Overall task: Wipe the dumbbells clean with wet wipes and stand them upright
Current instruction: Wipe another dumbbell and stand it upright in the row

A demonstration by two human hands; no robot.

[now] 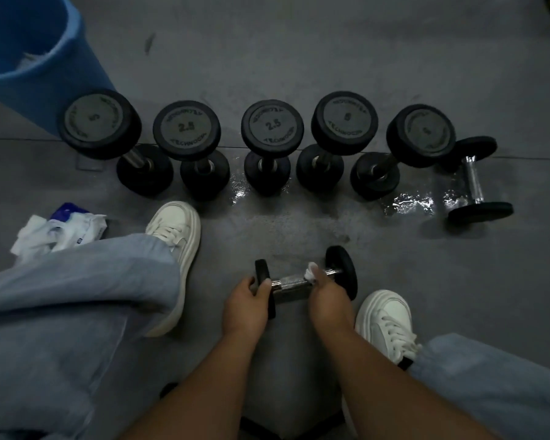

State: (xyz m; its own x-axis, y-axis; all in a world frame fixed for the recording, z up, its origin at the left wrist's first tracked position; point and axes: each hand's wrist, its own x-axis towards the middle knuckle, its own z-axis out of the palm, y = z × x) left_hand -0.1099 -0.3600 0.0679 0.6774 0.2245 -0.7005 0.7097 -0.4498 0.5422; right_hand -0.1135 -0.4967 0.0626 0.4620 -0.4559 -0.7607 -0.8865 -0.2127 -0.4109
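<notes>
A small black dumbbell (291,282) with a chrome handle lies sideways near the floor between my feet. My left hand (246,301) grips its left end plate. My right hand (327,296) is curled over the handle and pinches a white wet wipe (311,270) against it. Several black dumbbells (272,128) stand upright in a row further off. Another small chrome-handled dumbbell (473,179) lies on its side at the row's right end.
A blue bin (29,58) stands at the back left. A wet wipe pack with crumpled wipes (61,230) lies left of my left leg. Wet patches (407,201) shine on the grey floor. My white shoes (175,236) flank the held dumbbell.
</notes>
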